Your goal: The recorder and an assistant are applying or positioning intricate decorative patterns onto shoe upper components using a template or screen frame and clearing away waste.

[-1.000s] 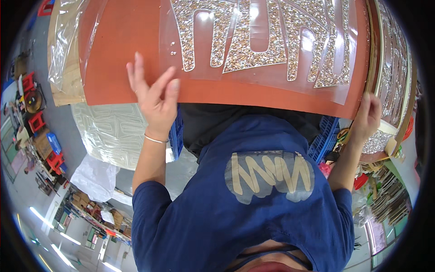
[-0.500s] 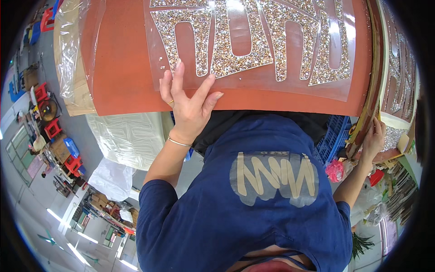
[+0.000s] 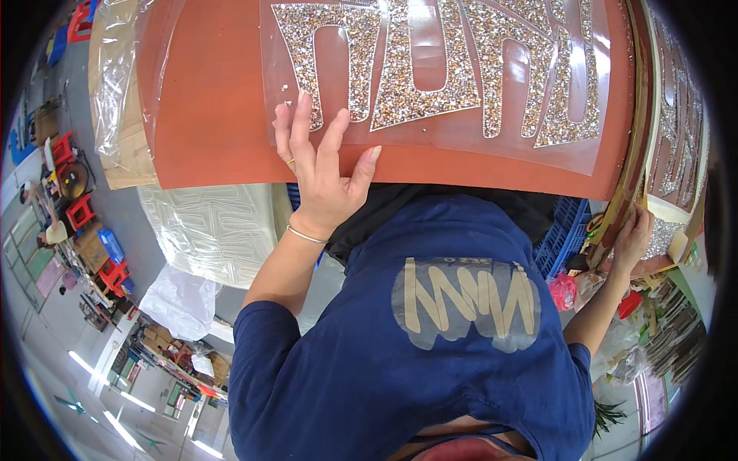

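Note:
A clear plastic sheet [image 3: 561, 157] bearing glittering gold-and-silver rhinestone panels [image 3: 430, 100] lies on a reddish-brown board [image 3: 207, 100]. On the sheet's near left corner rests my left hand [image 3: 327, 173], its fingers spread and the thumb apart, gripping nothing. A few loose stones [image 3: 285, 87] show just beyond its fingertips. At the far right my right hand [image 3: 634, 237] is at the near end of a brown wooden rail [image 3: 619, 201], fingers drawn together. What they pinch, if anything, is hidden.
Right of the rail lies another rhinestone-covered sheet [image 3: 680, 146] above a heap of loose silver stones [image 3: 665, 237]. A blue plastic crate [image 3: 563, 242] stands under the board. Patterned white sheets [image 3: 211, 230] hang at left, beside crinkled clear film [image 3: 119, 100].
The clear sheet has slid right and slightly away across the board, with my left hand shifting a little right on its corner. My right hand stays at the rail.

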Action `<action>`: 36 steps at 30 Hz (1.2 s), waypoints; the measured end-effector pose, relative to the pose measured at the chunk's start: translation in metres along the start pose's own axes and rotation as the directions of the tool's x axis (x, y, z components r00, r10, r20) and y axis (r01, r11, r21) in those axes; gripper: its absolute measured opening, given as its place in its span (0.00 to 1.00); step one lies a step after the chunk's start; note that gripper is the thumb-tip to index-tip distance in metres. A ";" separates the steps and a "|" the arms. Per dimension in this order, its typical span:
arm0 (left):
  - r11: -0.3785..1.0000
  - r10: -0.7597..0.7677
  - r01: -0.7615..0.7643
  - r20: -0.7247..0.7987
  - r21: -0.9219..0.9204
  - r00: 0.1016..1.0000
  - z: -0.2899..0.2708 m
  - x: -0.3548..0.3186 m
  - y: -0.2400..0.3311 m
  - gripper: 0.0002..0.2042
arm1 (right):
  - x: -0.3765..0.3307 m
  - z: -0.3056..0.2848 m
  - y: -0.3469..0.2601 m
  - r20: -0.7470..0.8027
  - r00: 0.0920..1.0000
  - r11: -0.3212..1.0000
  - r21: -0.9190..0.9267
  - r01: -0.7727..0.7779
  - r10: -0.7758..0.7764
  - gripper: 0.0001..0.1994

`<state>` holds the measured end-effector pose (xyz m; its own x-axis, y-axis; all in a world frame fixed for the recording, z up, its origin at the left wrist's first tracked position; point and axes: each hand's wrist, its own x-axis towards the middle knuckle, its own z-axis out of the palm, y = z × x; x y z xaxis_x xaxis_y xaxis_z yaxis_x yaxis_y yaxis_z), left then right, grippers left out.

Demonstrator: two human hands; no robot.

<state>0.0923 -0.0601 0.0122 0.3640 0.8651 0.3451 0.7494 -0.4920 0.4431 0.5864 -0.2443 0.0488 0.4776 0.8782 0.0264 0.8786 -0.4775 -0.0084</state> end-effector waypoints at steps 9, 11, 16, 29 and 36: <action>0.997 0.036 -0.036 0.004 -0.071 0.999 0.001 0.004 -0.001 0.16 | 0.019 0.019 -0.302 -0.355 0.687 0.374 0.637 0.674 -0.634 0.11; 0.992 0.011 -0.014 -0.024 -0.124 1.000 0.003 0.001 -0.005 0.11 | 0.021 0.036 -0.343 -0.439 0.620 0.266 0.633 0.727 -0.650 0.10; 0.989 -0.004 -0.005 -0.057 -0.150 0.998 0.005 -0.001 -0.005 0.11 | 0.030 0.046 -0.365 -0.423 0.518 0.275 0.513 0.813 -0.743 0.11; 0.994 0.010 -0.008 0.026 -0.107 1.000 0.003 0.005 -0.001 0.16 | 0.024 0.026 -0.348 -0.264 0.387 0.282 0.360 0.889 -0.884 0.19; 0.994 0.087 -0.087 0.004 -0.066 0.996 0.006 0.000 -0.001 0.16 | 0.016 0.018 -0.357 -0.131 0.365 0.333 0.215 0.918 -0.922 0.19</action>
<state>0.0948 -0.0585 0.0066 0.4301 0.8194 0.3789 0.6766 -0.5705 0.4655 0.2804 -0.0593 0.0339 -0.6361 0.7573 0.1481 0.7322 0.6529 -0.1937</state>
